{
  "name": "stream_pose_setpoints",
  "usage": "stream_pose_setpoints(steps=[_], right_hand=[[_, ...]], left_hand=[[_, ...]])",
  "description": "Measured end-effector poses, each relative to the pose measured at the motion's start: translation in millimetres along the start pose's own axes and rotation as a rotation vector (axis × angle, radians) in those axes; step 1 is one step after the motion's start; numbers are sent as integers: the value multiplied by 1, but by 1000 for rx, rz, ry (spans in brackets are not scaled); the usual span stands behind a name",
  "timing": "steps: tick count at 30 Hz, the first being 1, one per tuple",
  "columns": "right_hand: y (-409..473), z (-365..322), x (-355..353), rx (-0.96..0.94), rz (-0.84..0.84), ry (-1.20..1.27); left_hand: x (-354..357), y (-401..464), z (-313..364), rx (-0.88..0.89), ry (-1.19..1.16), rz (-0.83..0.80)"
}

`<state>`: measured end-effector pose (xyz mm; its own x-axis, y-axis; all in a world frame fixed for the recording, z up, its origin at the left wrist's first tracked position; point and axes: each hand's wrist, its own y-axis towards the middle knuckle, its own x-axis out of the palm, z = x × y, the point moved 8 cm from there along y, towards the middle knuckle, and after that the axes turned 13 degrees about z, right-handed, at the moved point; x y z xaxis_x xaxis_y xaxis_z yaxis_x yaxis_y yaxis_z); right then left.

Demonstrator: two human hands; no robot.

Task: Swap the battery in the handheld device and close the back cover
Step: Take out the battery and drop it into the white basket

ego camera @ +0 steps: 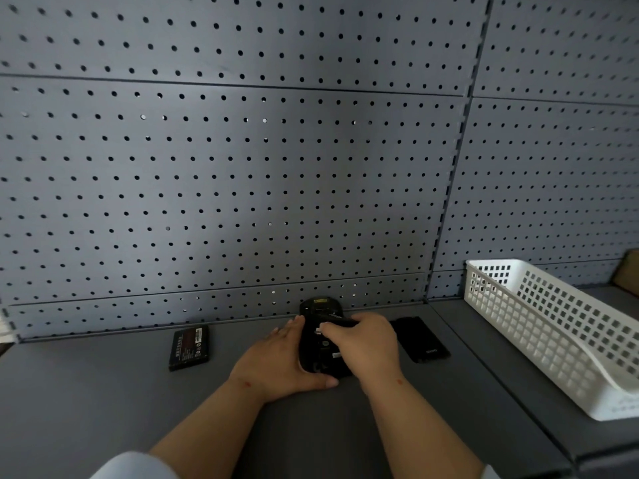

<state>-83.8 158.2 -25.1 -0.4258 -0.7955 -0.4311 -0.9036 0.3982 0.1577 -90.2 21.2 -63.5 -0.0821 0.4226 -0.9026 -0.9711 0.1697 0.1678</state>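
Observation:
The black handheld device [320, 314] lies back-up on the grey shelf, its open compartment facing me. My left hand [280, 361] holds the device's left side, thumb curled under its near end. My right hand [363, 344] grips a black battery at the compartment, fingers curled over it; the battery is mostly hidden. A second black battery [189, 347] with a red-and-white label lies flat to the left. The flat black back cover [420, 339] lies to the right of my right hand.
A white perforated plastic basket [553, 326] stands on the right shelf section. A grey pegboard wall [242, 167] rises right behind the device. A brown cardboard edge [627, 271] shows at far right.

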Motion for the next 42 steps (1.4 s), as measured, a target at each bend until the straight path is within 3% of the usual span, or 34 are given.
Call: stream_pose_setpoints(steps=[4, 8, 14, 21, 31, 42], right_hand=[[1, -6, -14, 1, -8, 164], [4, -5, -29, 31, -30, 315], [18, -6, -72, -29, -31, 393], [49, 4, -144, -83, 51, 438], [91, 55, -252, -19, 170, 424], [114, 115, -287, 99, 214, 300]], left_hand=[[-4, -1, 3, -8, -40, -22], [-7, 0, 1, -47, -222, -27], [-28, 7, 25, -15, -273, 122], [-26, 26, 78, 54, -277, 149], [15, 54, 149, 138, -301, 66], [56, 81, 190, 174, -336, 38]])
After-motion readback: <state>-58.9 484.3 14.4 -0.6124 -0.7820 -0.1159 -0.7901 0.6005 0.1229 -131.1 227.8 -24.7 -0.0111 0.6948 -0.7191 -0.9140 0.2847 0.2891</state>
